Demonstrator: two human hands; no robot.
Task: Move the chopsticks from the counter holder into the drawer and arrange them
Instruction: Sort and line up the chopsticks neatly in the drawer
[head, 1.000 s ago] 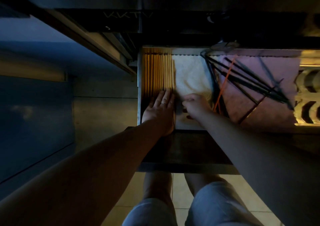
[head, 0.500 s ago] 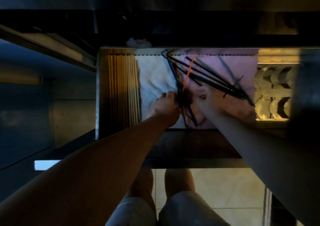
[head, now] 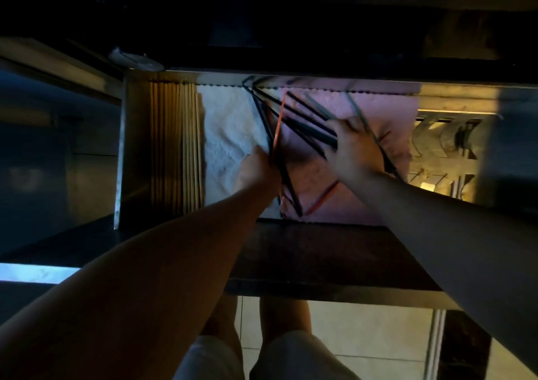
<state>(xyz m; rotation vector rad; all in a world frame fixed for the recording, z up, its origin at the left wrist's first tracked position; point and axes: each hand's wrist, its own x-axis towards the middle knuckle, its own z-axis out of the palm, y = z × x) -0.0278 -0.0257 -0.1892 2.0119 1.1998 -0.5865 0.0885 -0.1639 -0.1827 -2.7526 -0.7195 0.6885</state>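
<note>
one open drawer [head: 122,158] held two cloths, one white [head: 224,135] and one pink [head: 387,109]; two orange-red chopsticks [head: 278,123]; roughly ten pale wooden ones [head: 180,147]; dark ones [head: 305,120] too tangled to count.

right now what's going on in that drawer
A person is sorting chopsticks in an open drawer. The wooden chopsticks already lie in a neat row along its left side. The dark chopsticks, with an orange one among them, are still scattered crosswise over the pink cloth. The left hand grips the near ends of a few, while the right hand presses flat on others, apparently gathering them.
</note>
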